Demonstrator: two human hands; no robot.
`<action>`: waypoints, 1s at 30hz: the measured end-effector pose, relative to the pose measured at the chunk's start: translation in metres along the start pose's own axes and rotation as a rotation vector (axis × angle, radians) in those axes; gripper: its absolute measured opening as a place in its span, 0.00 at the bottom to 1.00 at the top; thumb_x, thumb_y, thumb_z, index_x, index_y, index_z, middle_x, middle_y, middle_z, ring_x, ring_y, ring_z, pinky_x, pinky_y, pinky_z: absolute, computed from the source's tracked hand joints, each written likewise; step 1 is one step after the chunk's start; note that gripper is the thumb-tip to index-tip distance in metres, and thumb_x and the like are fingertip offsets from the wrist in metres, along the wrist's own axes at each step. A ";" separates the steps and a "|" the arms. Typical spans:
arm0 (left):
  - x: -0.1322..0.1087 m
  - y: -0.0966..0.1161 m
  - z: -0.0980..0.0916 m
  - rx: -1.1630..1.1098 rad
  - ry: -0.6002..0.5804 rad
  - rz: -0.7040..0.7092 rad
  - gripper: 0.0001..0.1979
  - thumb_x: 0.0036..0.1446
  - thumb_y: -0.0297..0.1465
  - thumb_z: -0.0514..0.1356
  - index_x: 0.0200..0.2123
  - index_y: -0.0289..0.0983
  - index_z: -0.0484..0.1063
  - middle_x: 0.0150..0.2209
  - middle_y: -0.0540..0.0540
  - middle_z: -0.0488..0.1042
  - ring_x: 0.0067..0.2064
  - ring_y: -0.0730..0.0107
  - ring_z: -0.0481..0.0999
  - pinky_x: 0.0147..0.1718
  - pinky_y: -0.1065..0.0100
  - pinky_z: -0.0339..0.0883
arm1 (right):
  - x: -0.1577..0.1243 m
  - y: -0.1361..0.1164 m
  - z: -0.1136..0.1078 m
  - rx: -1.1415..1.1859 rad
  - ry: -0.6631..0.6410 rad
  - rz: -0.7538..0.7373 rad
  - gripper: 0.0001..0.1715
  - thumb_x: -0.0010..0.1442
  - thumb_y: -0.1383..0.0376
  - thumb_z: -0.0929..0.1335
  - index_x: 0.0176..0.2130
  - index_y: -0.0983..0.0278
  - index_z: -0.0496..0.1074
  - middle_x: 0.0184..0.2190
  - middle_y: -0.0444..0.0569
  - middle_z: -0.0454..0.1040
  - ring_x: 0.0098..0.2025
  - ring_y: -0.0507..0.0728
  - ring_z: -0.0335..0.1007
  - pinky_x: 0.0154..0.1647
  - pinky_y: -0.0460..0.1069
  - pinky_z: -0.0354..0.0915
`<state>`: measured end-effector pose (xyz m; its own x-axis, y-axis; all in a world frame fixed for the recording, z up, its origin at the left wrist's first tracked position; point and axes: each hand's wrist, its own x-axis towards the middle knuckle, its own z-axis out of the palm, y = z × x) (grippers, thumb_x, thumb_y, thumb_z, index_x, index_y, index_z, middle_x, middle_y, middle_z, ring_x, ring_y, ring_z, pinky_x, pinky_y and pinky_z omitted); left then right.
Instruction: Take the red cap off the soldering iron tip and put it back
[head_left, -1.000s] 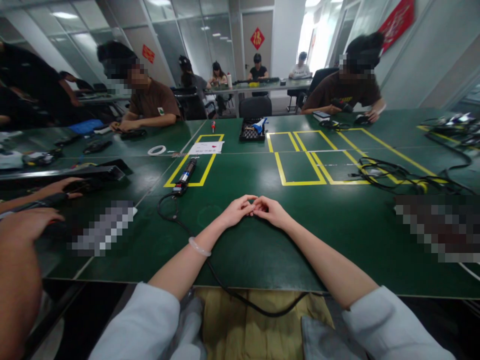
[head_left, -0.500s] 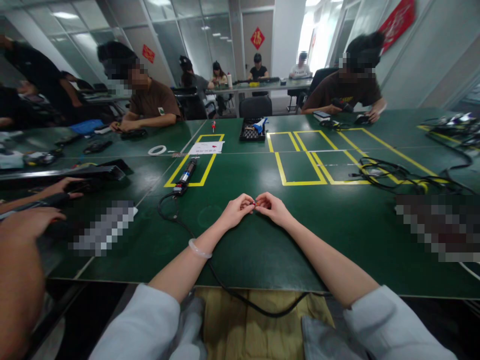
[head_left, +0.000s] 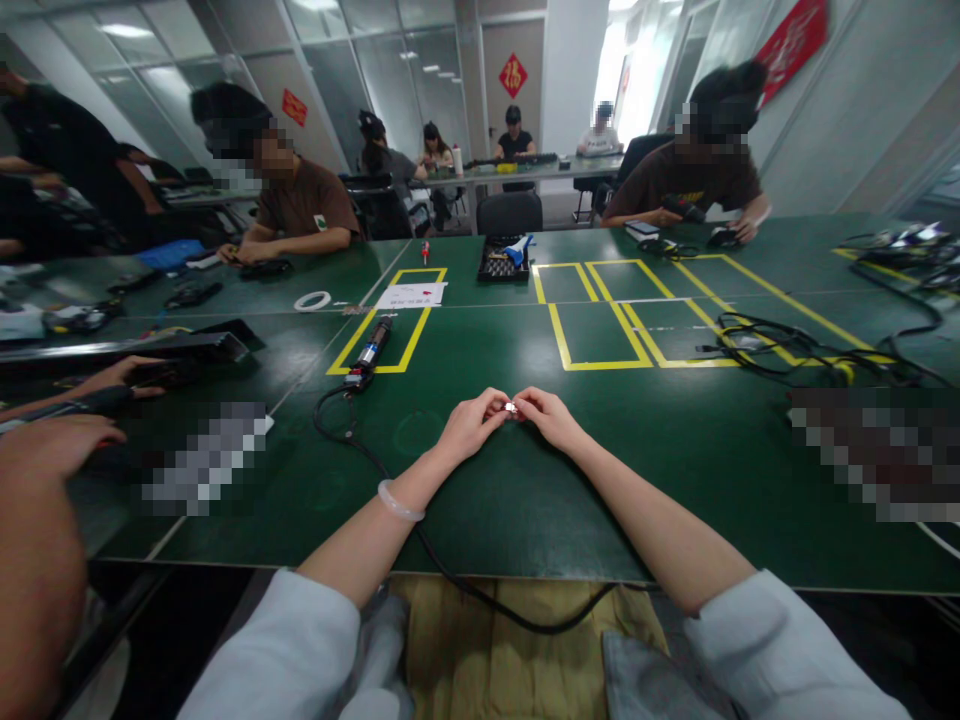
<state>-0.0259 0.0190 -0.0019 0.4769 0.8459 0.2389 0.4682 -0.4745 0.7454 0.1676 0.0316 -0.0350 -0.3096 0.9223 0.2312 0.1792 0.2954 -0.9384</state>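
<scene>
White with a hint of red at its edge, a small piece (head_left: 511, 408) sits between the two hands, just above the table (head_left: 517, 520) or resting on it; which, I cannot tell. It is too small to name. Fingers of the left hand (head_left: 475, 421) pinch it from one side, and those of the right hand (head_left: 549, 416) close on it from the other, so both appear clamped on the same piece. The step in hand looks like close work with the fingertips: turning, fitting or parting it, though which is unclear. Any next move would seem to call for a light, steady pinch, one hand bracing while the other shifts its grip.

Farther out, a pale bracelet (head_left: 399, 502) rings the left wrist. Beyond the left hand, a dark cylindrical tool (head_left: 372, 345) lies slantwise in a yellow tape outline (head_left: 418, 340), and its black cord (head_left: 551, 629) passes under the left forearm and loops past the table's near edge. A white sheet (head_left: 412, 296) lies past the tool, with a black tray (head_left: 501, 268) farther off to its right. Tangled cables (head_left: 757, 345) lie well apart, to the right. At far left, a co-worker's hand (head_left: 75, 445) reaches over the table.
</scene>
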 end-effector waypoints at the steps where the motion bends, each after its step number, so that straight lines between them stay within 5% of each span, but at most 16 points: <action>1: 0.000 0.000 -0.001 0.005 0.006 -0.007 0.11 0.61 0.37 0.55 0.44 0.40 0.69 0.40 0.47 0.77 0.42 0.67 0.77 0.44 0.66 0.68 | 0.000 0.000 0.001 0.028 0.009 -0.004 0.14 0.60 0.56 0.65 0.38 0.64 0.70 0.29 0.45 0.73 0.31 0.52 0.68 0.35 0.48 0.64; 9: 0.000 0.000 -0.001 -0.002 -0.011 -0.024 0.12 0.61 0.38 0.55 0.44 0.39 0.69 0.40 0.47 0.76 0.41 0.67 0.76 0.43 0.66 0.67 | -0.004 -0.006 0.002 -0.035 -0.019 -0.050 0.14 0.56 0.57 0.69 0.39 0.64 0.69 0.29 0.43 0.70 0.27 0.50 0.62 0.29 0.46 0.60; 13: 0.006 -0.008 -0.016 0.039 0.015 -0.025 0.16 0.63 0.42 0.51 0.44 0.38 0.69 0.41 0.46 0.74 0.42 0.67 0.74 0.42 0.66 0.68 | -0.004 -0.006 0.001 -0.070 0.009 -0.027 0.14 0.56 0.57 0.69 0.38 0.64 0.70 0.26 0.42 0.68 0.26 0.50 0.60 0.29 0.46 0.59; 18: 0.010 -0.050 -0.080 0.421 0.215 -0.063 0.18 0.61 0.40 0.54 0.49 0.36 0.68 0.51 0.41 0.69 0.52 0.62 0.70 0.53 0.60 0.63 | -0.003 -0.006 0.000 -0.073 -0.012 -0.008 0.13 0.55 0.59 0.69 0.38 0.65 0.71 0.25 0.42 0.66 0.26 0.50 0.59 0.29 0.46 0.58; 22: 0.001 -0.097 -0.150 0.797 0.338 -0.347 0.27 0.56 0.37 0.60 0.56 0.33 0.62 0.59 0.36 0.62 0.61 0.50 0.61 0.59 0.53 0.56 | -0.003 -0.005 0.000 -0.078 -0.022 -0.004 0.13 0.55 0.60 0.69 0.38 0.65 0.71 0.25 0.42 0.67 0.26 0.50 0.60 0.29 0.46 0.59; 26: -0.008 -0.136 -0.202 0.842 0.251 -0.577 0.36 0.46 0.40 0.66 0.56 0.30 0.62 0.60 0.30 0.61 0.59 0.39 0.63 0.53 0.49 0.61 | -0.003 -0.004 0.000 -0.069 -0.022 0.005 0.13 0.54 0.60 0.69 0.39 0.65 0.71 0.25 0.42 0.67 0.26 0.50 0.60 0.29 0.46 0.59; 30: -0.013 -0.154 -0.217 0.767 0.109 -0.569 0.29 0.42 0.39 0.64 0.50 0.38 0.69 0.50 0.37 0.71 0.54 0.45 0.69 0.51 0.51 0.64 | -0.003 -0.007 0.000 -0.078 -0.026 0.001 0.12 0.55 0.60 0.69 0.38 0.64 0.70 0.25 0.41 0.67 0.26 0.50 0.60 0.30 0.46 0.59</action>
<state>-0.2654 0.1341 0.0148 -0.0252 0.9983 0.0522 0.9859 0.0161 0.1667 0.1674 0.0267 -0.0296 -0.3335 0.9160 0.2230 0.2510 0.3142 -0.9156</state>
